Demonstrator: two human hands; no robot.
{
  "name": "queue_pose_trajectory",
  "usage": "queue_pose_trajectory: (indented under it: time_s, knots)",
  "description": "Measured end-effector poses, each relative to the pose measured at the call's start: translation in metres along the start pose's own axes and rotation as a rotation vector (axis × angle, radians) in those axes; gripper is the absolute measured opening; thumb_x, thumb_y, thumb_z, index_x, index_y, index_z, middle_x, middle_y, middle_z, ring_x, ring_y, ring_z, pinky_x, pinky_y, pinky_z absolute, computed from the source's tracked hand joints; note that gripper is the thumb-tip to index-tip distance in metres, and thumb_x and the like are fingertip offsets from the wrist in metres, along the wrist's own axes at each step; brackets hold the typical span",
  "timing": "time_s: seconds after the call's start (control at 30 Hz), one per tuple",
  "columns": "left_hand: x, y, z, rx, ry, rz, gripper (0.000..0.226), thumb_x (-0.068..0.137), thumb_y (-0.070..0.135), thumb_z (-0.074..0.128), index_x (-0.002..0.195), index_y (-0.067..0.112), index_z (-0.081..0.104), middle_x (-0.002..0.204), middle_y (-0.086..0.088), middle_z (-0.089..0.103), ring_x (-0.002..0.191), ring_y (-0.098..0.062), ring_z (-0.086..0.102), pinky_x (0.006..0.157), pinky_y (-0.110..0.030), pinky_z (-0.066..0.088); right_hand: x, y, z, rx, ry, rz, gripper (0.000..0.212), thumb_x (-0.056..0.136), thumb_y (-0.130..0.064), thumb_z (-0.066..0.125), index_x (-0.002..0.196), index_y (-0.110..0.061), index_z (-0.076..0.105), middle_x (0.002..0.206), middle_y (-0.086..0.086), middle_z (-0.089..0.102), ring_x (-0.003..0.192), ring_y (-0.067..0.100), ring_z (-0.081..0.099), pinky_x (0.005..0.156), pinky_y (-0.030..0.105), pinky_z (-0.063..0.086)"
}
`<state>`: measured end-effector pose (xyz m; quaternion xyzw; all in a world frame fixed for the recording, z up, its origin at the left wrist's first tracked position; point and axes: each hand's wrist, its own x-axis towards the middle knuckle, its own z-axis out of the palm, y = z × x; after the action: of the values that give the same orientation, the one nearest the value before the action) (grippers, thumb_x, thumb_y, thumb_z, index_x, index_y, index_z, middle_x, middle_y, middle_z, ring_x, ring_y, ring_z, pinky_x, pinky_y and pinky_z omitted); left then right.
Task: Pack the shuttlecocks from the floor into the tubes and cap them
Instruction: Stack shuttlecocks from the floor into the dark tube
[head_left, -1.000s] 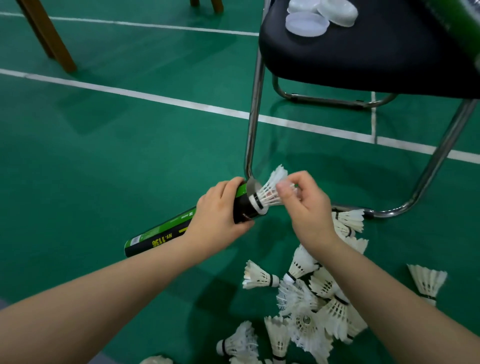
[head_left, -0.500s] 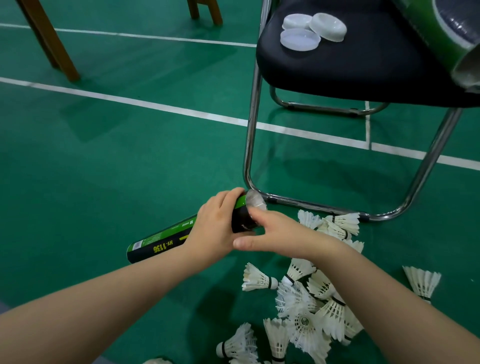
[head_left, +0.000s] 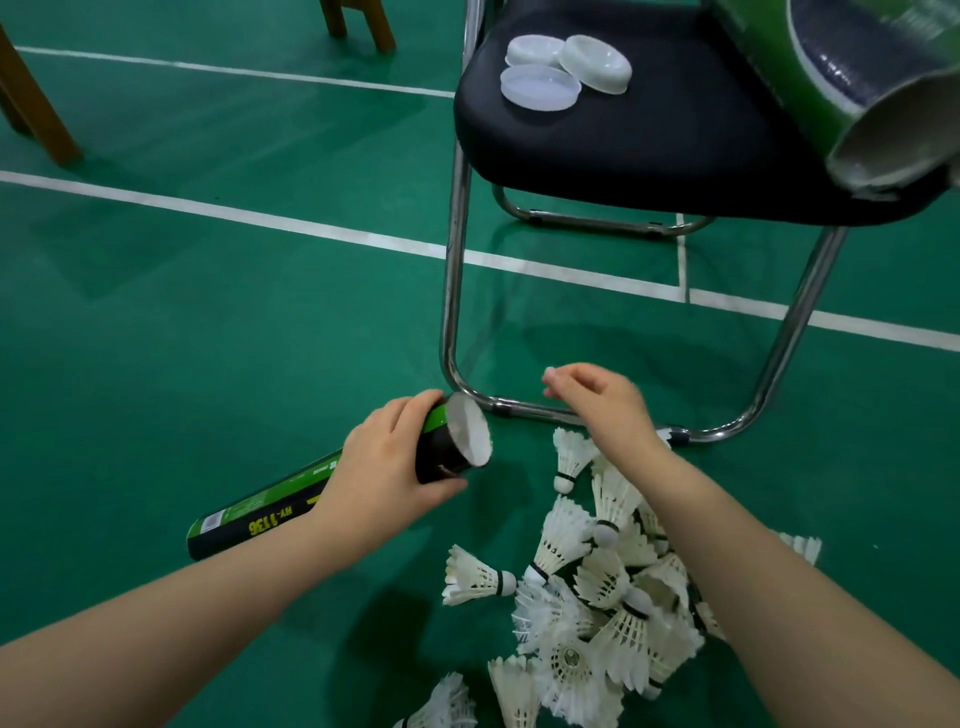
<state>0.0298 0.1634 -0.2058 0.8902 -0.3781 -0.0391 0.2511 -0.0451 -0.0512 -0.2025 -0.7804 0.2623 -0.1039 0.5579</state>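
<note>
Green-black cylindrical tube in left hand; feathery shuttlecocks heaped.

Only thing I can read is yellow "HY-1136", upside down on the tube in my left hand. The white small print on the tube's green stripe is too tiny.

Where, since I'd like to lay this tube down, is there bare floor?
Bare floor lies left of the chair leg, between the white line and the tube in the left hand. The seat is bare beside the caps. Crowded: the shuttlecocks under the right arm.
</note>
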Motion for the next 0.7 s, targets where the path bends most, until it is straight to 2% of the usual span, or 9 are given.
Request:
queue_pose_trajectory:
  time_s: [0.1,0.17,0.23,0.3,0.4,0.53,0.6,0.7]
  knots:
    - [0.012,0.001,0.007,0.033,0.012,0.004,0.082,0.063,0.039,0.08,0.131,0.016,0.041,0.12,-0.005,0.053,0.108,-0.026,0.048,0.093,-0.039,0.038,0.018,0.046,-0.014,-0.364,-0.077,0.191,0.039,0.089,-0.041,0.057,0.124,-0.024,0.054,0.117,-0.005,0.06,0.093,0.011,0.056,0.079,0.023,0.044]
    - [0.018,0.002,0.013,0.038,0.021,0.01,0.083,0.061,0.042,0.08,0.13,0.018,0.041,0.118,-0.005,0.054,0.107,-0.026,0.05,0.092,-0.04,0.039,0.026,0.069,-0.015,-0.575,-0.118,0.271,0.05,0.09,-0.04,0.056,0.136,-0.024,0.042,0.13,-0.001,0.053,0.095,0.016,0.059,0.079,0.028,0.047]
    - [0.022,0.002,0.02,0.05,0.041,0.046,0.082,0.059,0.046,0.078,0.128,0.021,0.04,0.115,-0.004,0.056,0.103,-0.027,0.053,0.089,-0.041,0.042,0.034,0.09,-0.011,-0.694,-0.152,0.28,0.06,0.09,-0.039,0.056,0.143,-0.023,0.031,0.143,0.0,0.042,0.119,0.021,0.051,0.093,0.033,0.045]
    - [0.024,0.002,0.025,0.06,0.039,0.056,0.083,0.058,0.044,0.079,0.128,0.02,0.041,0.115,-0.003,0.056,0.102,-0.027,0.053,0.089,-0.041,0.042,0.038,0.106,-0.003,-0.764,-0.192,0.263,0.064,0.09,-0.038,0.057,0.144,-0.021,0.027,0.147,0.001,0.037,0.129,0.023,0.042,0.101,0.036,0.041]
    - [0.028,0.001,0.028,0.077,0.034,0.059,0.084,0.059,0.042,0.081,0.13,0.018,0.043,0.116,-0.002,0.055,0.104,-0.025,0.053,0.09,-0.041,0.041,0.044,0.12,0.008,-0.79,-0.209,0.274,0.058,0.09,-0.033,0.057,0.14,-0.017,0.034,0.142,0.005,0.042,0.124,0.025,0.046,0.096,0.034,0.041]
    - [0.031,0.001,0.031,0.078,0.01,0.045,0.084,0.06,0.042,0.08,0.131,0.018,0.042,0.117,-0.002,0.055,0.105,-0.025,0.051,0.091,-0.04,0.039,0.051,0.125,0.016,-0.914,-0.143,0.228,0.039,0.089,-0.033,0.055,0.124,-0.016,0.051,0.124,0.006,0.056,0.111,0.024,0.053,0.087,0.031,0.042]
    - [0.031,0.001,0.032,0.074,0.0,0.04,0.085,0.06,0.043,0.079,0.132,0.019,0.041,0.117,-0.001,0.054,0.106,-0.024,0.05,0.092,-0.04,0.038,0.05,0.124,0.016,-0.955,-0.142,0.192,0.033,0.088,-0.036,0.055,0.116,-0.019,0.059,0.119,0.004,0.057,0.111,0.023,0.049,0.089,0.032,0.041]
    - [0.03,0.001,0.033,0.071,-0.008,0.046,0.085,0.061,0.044,0.079,0.132,0.019,0.04,0.118,-0.001,0.054,0.106,-0.023,0.05,0.093,-0.04,0.039,0.042,0.123,0.016,-0.838,-0.156,0.129,0.016,0.083,-0.032,0.059,0.094,-0.021,0.065,0.124,0.002,0.05,0.122,0.022,0.036,0.101,0.034,0.032]
